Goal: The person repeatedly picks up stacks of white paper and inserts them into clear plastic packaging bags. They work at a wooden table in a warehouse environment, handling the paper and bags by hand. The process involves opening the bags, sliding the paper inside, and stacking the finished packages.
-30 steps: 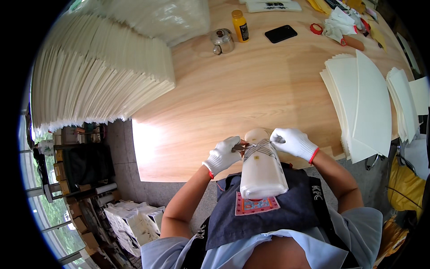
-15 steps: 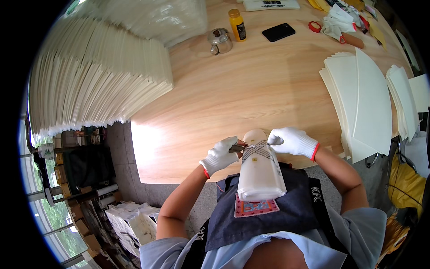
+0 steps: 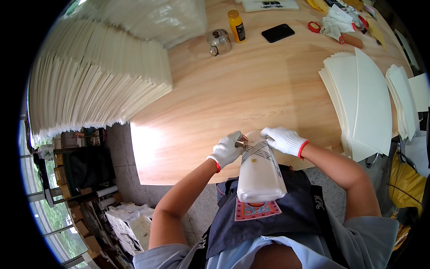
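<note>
A white plastic-looking bundle (image 3: 260, 181), long and rounded, lies lengthwise before me with its near end over my apron (image 3: 293, 188). Grey stripes cross its upper part beside a small yellow mark. My left hand (image 3: 226, 150), in a white glove with a red cuff, is closed at the bundle's far left edge; its bare-looking fingertips pinch there, and what lies between them is hard to make out. My right hand (image 3: 285, 141), gloved alike, curls its fingers over the far right end of the bundle, and its fingertips are partly hidden.
A tall stack of cream sheets (image 3: 98, 76) fills the table's left, with clear plastic wrap (image 3: 165, 18) behind. At the back are a glass pot (image 3: 219, 42), a yellow bottle (image 3: 237, 27) and a black phone (image 3: 277, 33). Fanned white sheets (image 3: 369, 103) lie right.
My right hand has shifted slightly left and farther onto the bundle's far end. My left hand has moved a little up and right along its edge. The bundle stays nearly in place.
</note>
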A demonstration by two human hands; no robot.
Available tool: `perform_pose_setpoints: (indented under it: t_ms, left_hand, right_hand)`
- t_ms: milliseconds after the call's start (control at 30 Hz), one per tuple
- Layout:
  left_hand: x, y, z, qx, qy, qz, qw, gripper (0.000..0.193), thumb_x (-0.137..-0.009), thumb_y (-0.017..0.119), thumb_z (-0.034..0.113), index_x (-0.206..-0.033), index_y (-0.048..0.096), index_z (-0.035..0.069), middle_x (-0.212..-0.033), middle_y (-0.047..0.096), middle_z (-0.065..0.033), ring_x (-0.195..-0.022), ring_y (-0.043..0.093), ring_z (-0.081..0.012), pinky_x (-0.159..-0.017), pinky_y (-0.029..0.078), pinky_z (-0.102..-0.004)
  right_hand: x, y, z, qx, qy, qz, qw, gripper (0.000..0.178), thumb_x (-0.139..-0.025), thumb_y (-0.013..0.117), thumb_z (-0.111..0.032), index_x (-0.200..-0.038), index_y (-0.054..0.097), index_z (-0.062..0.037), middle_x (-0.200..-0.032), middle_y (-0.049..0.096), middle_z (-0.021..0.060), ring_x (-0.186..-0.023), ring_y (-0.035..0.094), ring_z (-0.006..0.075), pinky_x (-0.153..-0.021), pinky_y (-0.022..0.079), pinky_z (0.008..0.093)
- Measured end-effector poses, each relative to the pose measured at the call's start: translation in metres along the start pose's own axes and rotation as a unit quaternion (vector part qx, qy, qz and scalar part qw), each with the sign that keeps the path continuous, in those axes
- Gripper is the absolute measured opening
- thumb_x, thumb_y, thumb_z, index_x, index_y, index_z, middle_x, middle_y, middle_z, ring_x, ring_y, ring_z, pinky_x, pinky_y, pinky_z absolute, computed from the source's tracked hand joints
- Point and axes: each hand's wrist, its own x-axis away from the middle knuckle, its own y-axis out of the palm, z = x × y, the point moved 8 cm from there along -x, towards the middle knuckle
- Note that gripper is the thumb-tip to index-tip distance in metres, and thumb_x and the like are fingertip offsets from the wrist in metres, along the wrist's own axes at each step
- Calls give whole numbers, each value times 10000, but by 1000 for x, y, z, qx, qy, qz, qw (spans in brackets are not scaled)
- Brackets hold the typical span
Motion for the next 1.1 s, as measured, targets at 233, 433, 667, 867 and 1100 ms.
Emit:
perform_pose_setpoints:
  t_ms: [233,433,667,867,1100]
  left_hand:
    - [-10,5,-10,-38,34,70,996,251,-762,562,-20,-1001,556,57,-1023,633,-129,-863,652,-248,-721,507,-334]
    - [-14,13,-19,6,34,97,995,235,-787,536,-43,-994,526,69,-1027,627,-129,-779,635,-236,-696,496,-348]
    - [-24,10,-30,44,15,121,992,240,-825,516,-26,-1057,522,35,-1022,641,-128,-820,631,-221,-701,495,-310]
    - [-11,24,-52,191,65,64,977,328,-868,540,52,-1189,513,-13,-1175,616,-142,-1038,610,-204,-872,474,-293]
    - [6,52,-75,309,28,75,948,393,-862,636,135,-1213,513,8,-1187,606,-111,-1108,568,-185,-915,454,-272]
  right_hand:
    - [-9,6,4,-18,-5,16,1000,214,-880,461,-220,-1062,529,-131,-965,636,144,-920,603,347,-758,469,461]
    - [-24,20,12,-28,2,46,999,256,-884,376,-273,-1003,513,-92,-956,616,175,-906,575,369,-751,437,456]
    - [-40,11,19,-14,41,75,996,306,-873,349,-293,-907,529,-47,-957,606,195,-889,555,401,-739,430,462]
    - [-5,23,21,-131,33,94,986,317,-897,376,-315,-1004,620,-143,-979,642,154,-887,597,366,-763,463,428]
    - [14,55,39,-339,-27,40,939,467,-850,619,-212,-1265,513,-25,-1153,622,120,-1063,593,198,-917,451,304]
